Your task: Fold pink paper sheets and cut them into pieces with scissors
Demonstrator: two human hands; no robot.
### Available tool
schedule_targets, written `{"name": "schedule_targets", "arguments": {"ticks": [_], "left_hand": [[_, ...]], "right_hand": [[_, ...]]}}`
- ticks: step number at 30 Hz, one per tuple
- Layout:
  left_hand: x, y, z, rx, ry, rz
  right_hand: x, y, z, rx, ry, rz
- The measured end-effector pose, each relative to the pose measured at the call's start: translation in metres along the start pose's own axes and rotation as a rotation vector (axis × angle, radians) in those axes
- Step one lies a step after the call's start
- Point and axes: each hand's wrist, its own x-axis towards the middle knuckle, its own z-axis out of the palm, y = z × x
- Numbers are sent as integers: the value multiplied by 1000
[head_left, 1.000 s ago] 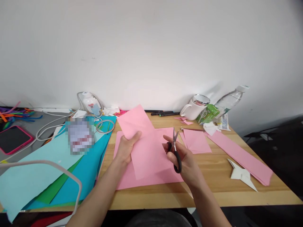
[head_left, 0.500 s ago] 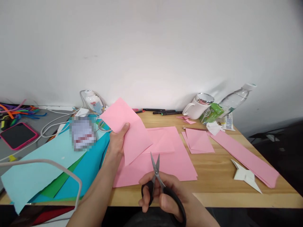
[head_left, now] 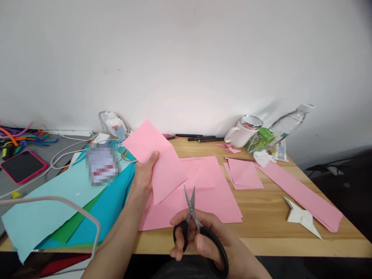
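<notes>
My left hand [head_left: 145,174] pinches a folded pink paper [head_left: 158,157] by its left edge and holds it tilted above the desk. My right hand [head_left: 203,242] grips black-handled scissors [head_left: 192,217] near the desk's front edge, blades pointing up toward the paper's lower corner and slightly apart. Under both lies a large pink sheet [head_left: 200,197] on the wooden desk [head_left: 267,209].
Blue and green sheets [head_left: 58,201] lie at the left, with cables, a white bottle [head_left: 114,126] and a pink-cased phone [head_left: 20,166]. At the right are folded pink pieces [head_left: 244,174], a long pink strip [head_left: 302,193], a white paper shape [head_left: 302,219], a mug [head_left: 242,131], a water bottle [head_left: 286,122] and pens [head_left: 200,137].
My right hand pulled the scissors down toward the desk's front edge, then edged slightly up. My left hand swung the folded pink paper to the left and up.
</notes>
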Motion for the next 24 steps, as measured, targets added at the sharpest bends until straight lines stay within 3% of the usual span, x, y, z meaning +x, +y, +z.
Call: {"name": "schedule_targets", "arguments": {"ticks": [10,24], "left_hand": [[3,-6,-1,48,21,60],[1,-5,-2,14,-41,53]], "right_hand": [[0,-2,-1,15,-13,-8],[1,-2,-1,20,-26,-13]]}}
